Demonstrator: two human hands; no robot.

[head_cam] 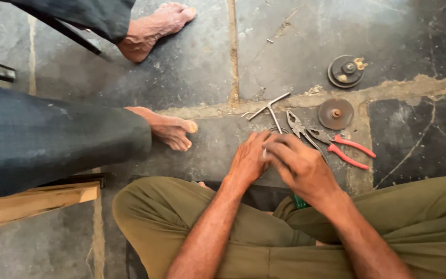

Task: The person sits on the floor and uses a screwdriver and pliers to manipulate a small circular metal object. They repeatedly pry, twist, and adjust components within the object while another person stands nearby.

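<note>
Far left: another person sits on a wooden seat, dark trouser leg across the frame, one bare foot flat on the stone floor, the second foot farther off. Both feet stay well apart from the work.

Centre, near: the worker sits cross-legged in olive trousers, so both forearms come over the knees and meet low above the floor. Left hand curled, fingers closed round a small pale metal piece; only a sliver shows between the two hands, kind not determinable. Right hand laid against the left, fingers bent and pinching at the same piece; it seems braced there so both hands can bear on one small part.

Just beyond the hands: a T-shaped metal key lying flat. Right of it, plain steel pliers and red-handled pliers, handles toward the worker, presumably kept within reach. Farther right: a rusty disc, and beyond it a dark round part with brass fittings.
</note>
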